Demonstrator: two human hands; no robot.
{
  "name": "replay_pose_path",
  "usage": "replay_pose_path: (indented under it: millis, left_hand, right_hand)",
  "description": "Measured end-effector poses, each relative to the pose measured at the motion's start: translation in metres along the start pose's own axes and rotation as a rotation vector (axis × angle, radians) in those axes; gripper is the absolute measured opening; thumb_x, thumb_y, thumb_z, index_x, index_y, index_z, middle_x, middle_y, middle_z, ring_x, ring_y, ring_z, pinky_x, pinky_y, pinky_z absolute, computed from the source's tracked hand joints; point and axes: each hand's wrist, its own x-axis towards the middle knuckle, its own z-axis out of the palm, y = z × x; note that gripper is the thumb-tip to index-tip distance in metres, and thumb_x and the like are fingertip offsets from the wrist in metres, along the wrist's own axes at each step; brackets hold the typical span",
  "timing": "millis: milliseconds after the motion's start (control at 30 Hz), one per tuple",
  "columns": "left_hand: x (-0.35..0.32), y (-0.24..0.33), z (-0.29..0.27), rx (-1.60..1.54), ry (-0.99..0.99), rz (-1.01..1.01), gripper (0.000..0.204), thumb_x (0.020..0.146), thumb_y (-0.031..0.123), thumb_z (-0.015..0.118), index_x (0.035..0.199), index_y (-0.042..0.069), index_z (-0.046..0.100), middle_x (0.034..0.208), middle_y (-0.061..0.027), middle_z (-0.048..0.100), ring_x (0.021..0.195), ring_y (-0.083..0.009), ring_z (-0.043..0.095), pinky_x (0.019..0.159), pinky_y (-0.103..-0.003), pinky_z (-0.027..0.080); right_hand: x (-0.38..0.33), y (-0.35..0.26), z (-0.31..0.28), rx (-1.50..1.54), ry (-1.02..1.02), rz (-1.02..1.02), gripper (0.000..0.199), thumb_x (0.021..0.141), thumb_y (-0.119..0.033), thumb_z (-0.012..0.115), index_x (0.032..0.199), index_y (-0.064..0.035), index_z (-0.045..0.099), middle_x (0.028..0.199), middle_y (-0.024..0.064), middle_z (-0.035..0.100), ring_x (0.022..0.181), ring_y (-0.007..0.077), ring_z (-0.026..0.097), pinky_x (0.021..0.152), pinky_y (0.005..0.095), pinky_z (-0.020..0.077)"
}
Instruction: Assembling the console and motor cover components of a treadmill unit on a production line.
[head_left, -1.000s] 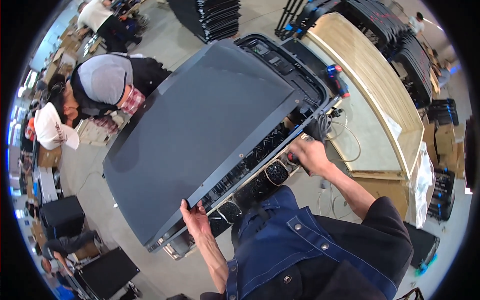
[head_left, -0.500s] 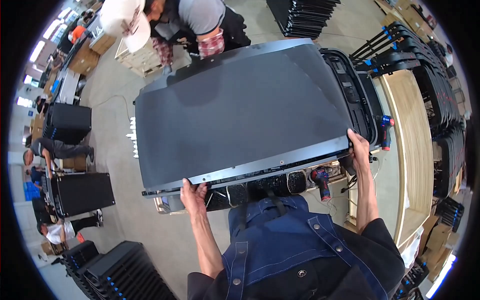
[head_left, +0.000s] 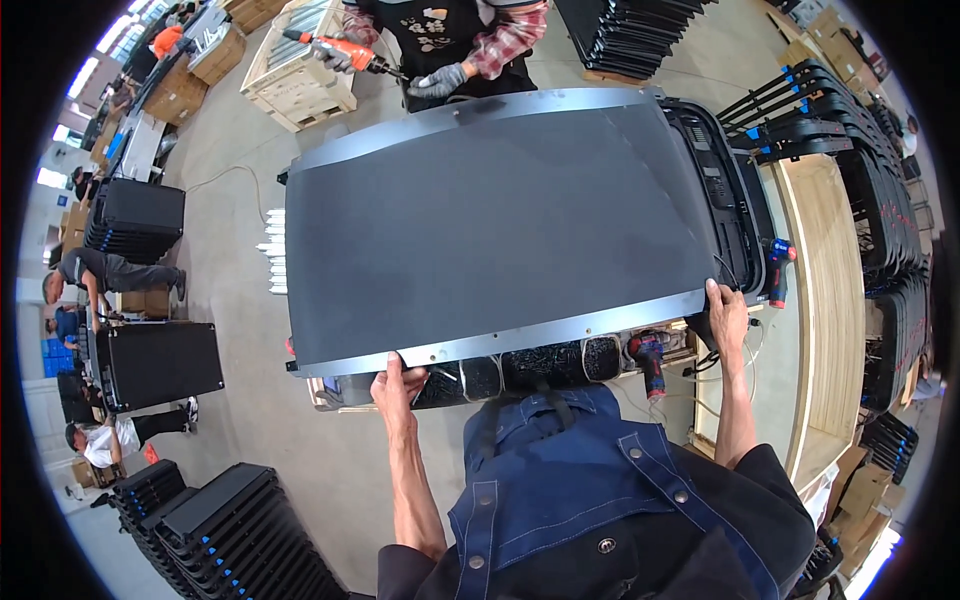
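A large dark rectangular panel [head_left: 490, 230] with silvery metal strips along its near and far edges lies over a black frame [head_left: 728, 190], which shows at the right end. My left hand [head_left: 400, 388] grips the near strip toward its left end, thumb on top and fingers curled under. At the near right corner my right hand [head_left: 728, 315] holds the same panel, thumb on the top face; some of its fingers are hidden. Across the panel, a person's gloved hand [head_left: 340, 55] holds an orange power screwdriver [head_left: 355, 52], and their other gloved hand [head_left: 440, 82] is by its tip.
A red and blue cordless driver [head_left: 648, 362] is below the near edge, beside black-wrapped parts. Another driver [head_left: 777, 270] stands right of the frame, near a long wooden crate [head_left: 825, 300]. Stacked black frames [head_left: 235, 530] are at lower left; a wooden box [head_left: 300, 85] is beyond.
The panel's near strip has shifted toward me, covering the frame edge that showed beneath it. The person opposite has straightened up, and the orange screwdriver is now visible. Both my hands keep their hold.
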Motion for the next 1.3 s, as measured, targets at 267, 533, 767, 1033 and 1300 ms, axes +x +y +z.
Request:
replay_pose_path:
  millis: [267, 533, 767, 1033, 1300]
  left_hand:
    - [0.000, -0.031, -0.022, -0.160, -0.198, -0.086, 0.078, 0.099, 0.064, 0.045, 0.139, -0.003, 0.043, 0.126, -0.0223, 0.063, 0.107, -0.0296, 0.067, 0.085, -0.042, 0.057]
    - [0.051, 0.000, 0.000, -0.659, 0.153, -0.031, 0.084, 0.096, 0.071, 0.043, 0.143, 0.002, 0.042, 0.145, -0.0153, 0.048, 0.128, -0.0312, 0.051, 0.103, -0.050, 0.047]
    - [0.074, -0.013, 0.002, -0.626, 0.124, 0.009, 0.087, 0.095, 0.070, 0.045, 0.142, -0.004, 0.043, 0.140, -0.0146, 0.053, 0.125, -0.0343, 0.056, 0.102, -0.054, 0.049]
    - [0.062, -0.006, 0.020, -0.521, 0.209, 0.029, 0.086, 0.098, 0.069, 0.035, 0.147, -0.001, 0.039, 0.146, -0.0169, 0.050, 0.130, -0.0392, 0.052, 0.103, -0.058, 0.049]
    - [0.073, -0.088, 0.019, -0.209, -0.132, 0.323, 0.077, 0.100, 0.059, 0.044, 0.145, -0.004, 0.041, 0.134, -0.0230, 0.058, 0.113, -0.0377, 0.062, 0.098, -0.052, 0.052]
  right_hand:
    - [0.000, 0.037, 0.020, 0.163, 0.053, 0.029, 0.055, 0.095, -0.055, 0.059, 0.103, -0.0026, 0.074, 0.093, 0.0254, 0.062, 0.093, 0.0387, 0.061, 0.085, 0.0445, 0.0465]
    - [0.004, 0.046, 0.046, 0.514, 0.078, -0.085, 0.048, 0.097, -0.041, 0.065, 0.081, 0.0041, 0.066, 0.073, 0.0037, 0.053, 0.070, 0.0127, 0.049, 0.062, 0.0314, 0.0394]
    - [0.004, 0.048, 0.026, 0.400, -0.064, -0.016, 0.036, 0.094, -0.032, 0.065, 0.084, 0.0017, 0.071, 0.067, 0.0007, 0.061, 0.064, 0.0087, 0.054, 0.058, 0.0306, 0.0447]
    - [0.014, 0.054, 0.033, 0.304, 0.097, -0.145, 0.032, 0.093, -0.030, 0.066, 0.123, -0.0174, 0.070, 0.098, 0.0197, 0.054, 0.094, 0.0377, 0.059, 0.088, 0.0426, 0.0483]
    - [-0.002, 0.058, 0.007, 0.542, 0.055, -0.108, 0.029, 0.091, -0.032, 0.068, 0.111, -0.0111, 0.071, 0.099, 0.0208, 0.059, 0.100, 0.0384, 0.061, 0.091, 0.0463, 0.0511]
